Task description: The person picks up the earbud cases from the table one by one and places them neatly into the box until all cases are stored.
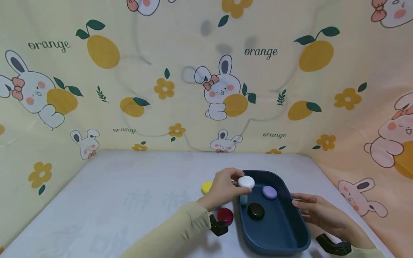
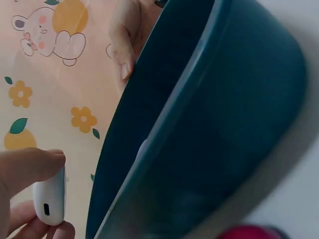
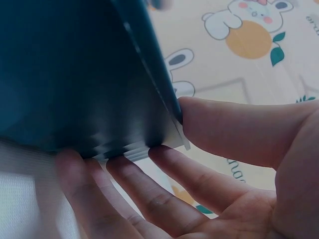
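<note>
My left hand pinches a white, round, puck-shaped piece between thumb and fingers, over the left side of a dark blue tray. The left wrist view shows a small dark slot in the rounded edge of this white piece. At the tray's right side, my right hand holds the wall, thumb at the rim and fingers against the outside. Inside the tray lie a purple round piece and a black one. A small grey-blue shape shows below the white piece.
Left of the tray, a dark red round piece lies on the white table beside my left wrist. A yellow piece is partly covered by my left hand. Printed cloth walls rise behind and at both sides.
</note>
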Demonstrator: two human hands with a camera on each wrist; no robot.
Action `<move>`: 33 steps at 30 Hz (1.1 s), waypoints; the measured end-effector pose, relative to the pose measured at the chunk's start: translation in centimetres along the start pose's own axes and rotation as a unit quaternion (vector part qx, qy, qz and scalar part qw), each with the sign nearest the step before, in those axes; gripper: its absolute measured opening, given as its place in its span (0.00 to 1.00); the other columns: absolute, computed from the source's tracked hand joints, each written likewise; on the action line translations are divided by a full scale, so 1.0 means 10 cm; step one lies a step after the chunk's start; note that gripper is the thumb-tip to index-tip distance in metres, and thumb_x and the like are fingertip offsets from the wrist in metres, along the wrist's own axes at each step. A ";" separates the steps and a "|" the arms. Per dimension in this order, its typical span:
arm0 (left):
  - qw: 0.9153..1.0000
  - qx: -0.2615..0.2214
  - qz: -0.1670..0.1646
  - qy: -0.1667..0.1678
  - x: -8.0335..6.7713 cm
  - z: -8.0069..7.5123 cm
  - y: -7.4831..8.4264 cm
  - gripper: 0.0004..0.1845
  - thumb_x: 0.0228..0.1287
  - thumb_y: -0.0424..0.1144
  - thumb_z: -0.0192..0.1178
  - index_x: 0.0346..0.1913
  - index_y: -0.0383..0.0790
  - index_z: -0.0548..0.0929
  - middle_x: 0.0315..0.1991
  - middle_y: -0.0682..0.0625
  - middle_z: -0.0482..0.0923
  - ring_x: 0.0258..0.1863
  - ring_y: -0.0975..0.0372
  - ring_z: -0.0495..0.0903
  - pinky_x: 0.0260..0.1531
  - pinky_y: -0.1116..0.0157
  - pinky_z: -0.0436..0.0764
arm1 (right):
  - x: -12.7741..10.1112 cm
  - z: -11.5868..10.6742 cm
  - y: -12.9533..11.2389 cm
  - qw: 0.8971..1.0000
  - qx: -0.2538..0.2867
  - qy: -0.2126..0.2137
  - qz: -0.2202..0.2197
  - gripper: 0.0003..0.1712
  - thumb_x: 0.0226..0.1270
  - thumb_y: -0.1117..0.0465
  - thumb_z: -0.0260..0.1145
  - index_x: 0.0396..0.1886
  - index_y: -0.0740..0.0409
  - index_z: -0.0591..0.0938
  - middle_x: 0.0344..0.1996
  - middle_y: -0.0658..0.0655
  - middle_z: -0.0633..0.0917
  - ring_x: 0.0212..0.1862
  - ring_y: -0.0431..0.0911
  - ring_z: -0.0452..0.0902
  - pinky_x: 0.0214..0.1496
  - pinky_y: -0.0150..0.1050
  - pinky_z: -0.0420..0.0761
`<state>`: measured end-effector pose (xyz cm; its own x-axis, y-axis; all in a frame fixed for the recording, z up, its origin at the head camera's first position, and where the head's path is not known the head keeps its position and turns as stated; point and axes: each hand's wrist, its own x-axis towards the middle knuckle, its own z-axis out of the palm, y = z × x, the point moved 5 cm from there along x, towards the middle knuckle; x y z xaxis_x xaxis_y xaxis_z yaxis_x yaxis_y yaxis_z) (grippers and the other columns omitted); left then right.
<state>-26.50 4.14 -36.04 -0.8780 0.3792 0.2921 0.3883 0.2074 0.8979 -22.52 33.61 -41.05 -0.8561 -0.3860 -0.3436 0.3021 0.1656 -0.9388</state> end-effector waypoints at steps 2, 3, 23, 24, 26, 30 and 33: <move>1.000 0.001 -0.004 -0.003 0.05 0.07 -0.02 0.24 0.52 0.37 0.76 0.51 0.33 0.81 0.45 0.51 0.81 0.38 0.64 0.82 0.41 0.70 0.82 | 0.00 0.00 0.00 1.000 -0.001 0.001 0.000 0.40 0.78 0.58 0.55 0.72 0.80 0.47 0.60 0.65 0.77 0.57 0.55 0.76 0.58 0.57 0.75; 1.000 0.002 -0.006 -0.003 0.08 0.11 -0.03 0.24 0.52 0.37 0.76 0.51 0.33 0.82 0.45 0.51 0.81 0.37 0.65 0.82 0.40 0.71 0.81 | 0.00 0.00 -0.01 1.000 -0.003 0.002 -0.001 0.40 0.78 0.58 0.55 0.72 0.80 0.47 0.60 0.65 0.76 0.57 0.55 0.76 0.58 0.57 0.75; 0.999 0.037 -0.020 -0.035 0.19 0.34 -0.10 0.26 0.52 0.36 0.76 0.55 0.36 0.81 0.52 0.49 0.80 0.47 0.62 0.82 0.47 0.73 0.79 | 0.00 -0.01 0.01 1.000 -0.021 0.011 -0.008 0.39 0.78 0.58 0.54 0.72 0.79 0.48 0.62 0.67 0.74 0.58 0.56 0.75 0.58 0.57 0.75; 0.998 0.034 -0.025 -0.037 0.19 0.34 -0.10 0.26 0.52 0.37 0.76 0.55 0.37 0.81 0.53 0.49 0.80 0.49 0.61 0.81 0.47 0.72 0.79 | 0.00 -0.01 0.01 1.000 -0.019 0.010 -0.008 0.39 0.78 0.58 0.54 0.72 0.79 0.48 0.62 0.67 0.74 0.58 0.56 0.75 0.58 0.57 0.75; 0.998 0.030 -0.031 -0.043 0.18 0.33 -0.10 0.26 0.53 0.37 0.76 0.56 0.38 0.80 0.53 0.50 0.79 0.52 0.58 0.80 0.49 0.72 0.79 | 0.00 -0.01 0.01 1.000 -0.018 0.010 -0.008 0.39 0.78 0.58 0.55 0.72 0.79 0.49 0.62 0.66 0.75 0.58 0.55 0.75 0.58 0.57 0.75; 0.998 0.012 -0.036 -0.040 0.14 0.28 -0.11 0.24 0.54 0.36 0.75 0.55 0.40 0.81 0.52 0.53 0.79 0.51 0.60 0.81 0.49 0.71 0.79 | 0.00 -0.01 0.02 1.000 -0.021 0.012 -0.007 0.39 0.78 0.58 0.55 0.72 0.79 0.49 0.62 0.66 0.75 0.58 0.55 0.76 0.58 0.57 0.75; 0.999 -0.010 -0.027 -0.027 0.09 0.18 -0.09 0.21 0.57 0.36 0.73 0.54 0.41 0.81 0.51 0.54 0.79 0.48 0.63 0.81 0.49 0.70 0.79 | 0.00 -0.02 0.02 1.000 -0.025 0.014 -0.007 0.39 0.78 0.57 0.55 0.72 0.79 0.48 0.62 0.67 0.75 0.58 0.56 0.76 0.58 0.57 0.75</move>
<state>-27.10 5.94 -37.16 -0.8814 0.4153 0.2250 0.3339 0.2108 0.9187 -22.51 33.81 -41.23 -0.8719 -0.3624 -0.3294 0.2696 0.2063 -0.9406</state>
